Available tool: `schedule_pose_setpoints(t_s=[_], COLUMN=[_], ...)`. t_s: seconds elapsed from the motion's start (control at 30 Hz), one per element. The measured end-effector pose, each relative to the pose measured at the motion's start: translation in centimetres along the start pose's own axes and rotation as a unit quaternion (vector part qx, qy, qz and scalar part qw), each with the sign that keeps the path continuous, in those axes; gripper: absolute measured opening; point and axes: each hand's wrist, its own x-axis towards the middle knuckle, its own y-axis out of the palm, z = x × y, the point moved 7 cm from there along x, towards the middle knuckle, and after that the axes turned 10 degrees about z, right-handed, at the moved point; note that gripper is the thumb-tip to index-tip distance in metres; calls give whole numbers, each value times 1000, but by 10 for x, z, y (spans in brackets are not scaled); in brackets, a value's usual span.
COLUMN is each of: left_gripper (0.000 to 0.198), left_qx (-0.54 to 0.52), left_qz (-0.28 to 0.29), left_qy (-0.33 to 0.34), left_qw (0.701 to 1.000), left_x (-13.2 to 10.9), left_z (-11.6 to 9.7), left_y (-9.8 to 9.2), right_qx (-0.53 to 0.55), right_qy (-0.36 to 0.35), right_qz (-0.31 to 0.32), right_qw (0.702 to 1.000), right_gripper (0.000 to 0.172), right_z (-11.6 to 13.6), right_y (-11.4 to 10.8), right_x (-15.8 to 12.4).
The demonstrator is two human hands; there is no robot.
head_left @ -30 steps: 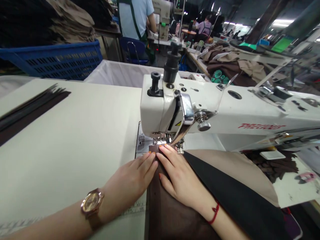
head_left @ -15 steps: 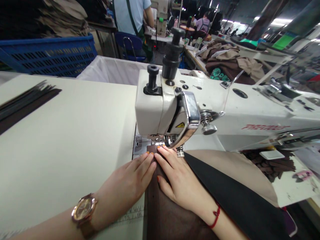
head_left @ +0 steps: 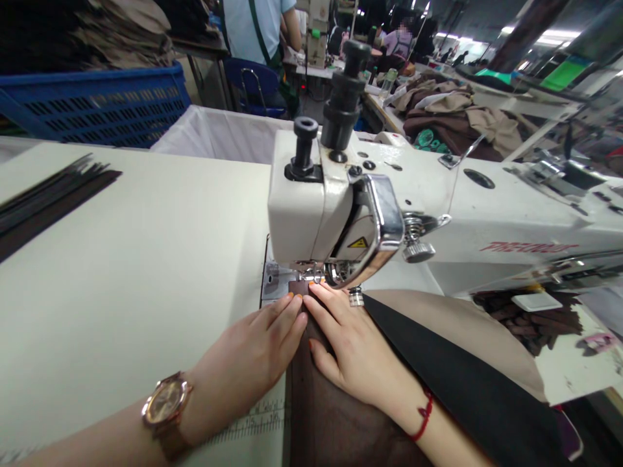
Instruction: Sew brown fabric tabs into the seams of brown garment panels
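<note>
A red brand word runs along the arm of the sewing machine [head_left: 487, 214], too blurred to spell. A yellow warning triangle [head_left: 359, 242] sits on its head, and the printed ruler [head_left: 263, 415] on the table [head_left: 121, 272] shows "15".

Matt dark brown cloth [head_left: 321, 415] lies smooth on the table [head_left: 146, 259], whose pale top looks smooth and faintly glossy. The sewing machine [head_left: 438, 194] wears glossy white enamel with a polished chrome faceplate [head_left: 384, 217]. Behind sits a blue plastic crate [head_left: 97, 110].
</note>
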Motion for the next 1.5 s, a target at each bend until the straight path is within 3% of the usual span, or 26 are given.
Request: schedule_pose_setpoints(t_s=[0.87,1.2,1.33,1.5], left_gripper=[28,38,43,43], left_qx=[-84,-106,-105,-94], left_qz=[28,42,59,49], left_qy=[-34,-48,-34,9], left_qw=[995,992,992,994], left_x=[8,5,-7,-43], left_z=[13,14,-4,-63], left_y=[5,7,1,-8], right_qx=[3,-11,-4,58], right_qy=[-3,-28,-48,-65], right_qz=[-11,-24,-19,40], right_qw=[1000,999,999,995], right_gripper=[57,55,55,75], right_z=[-7,-9,-6,3], right_y=[-2,-4,-1,5], right_x=[7,9,-1,-32])
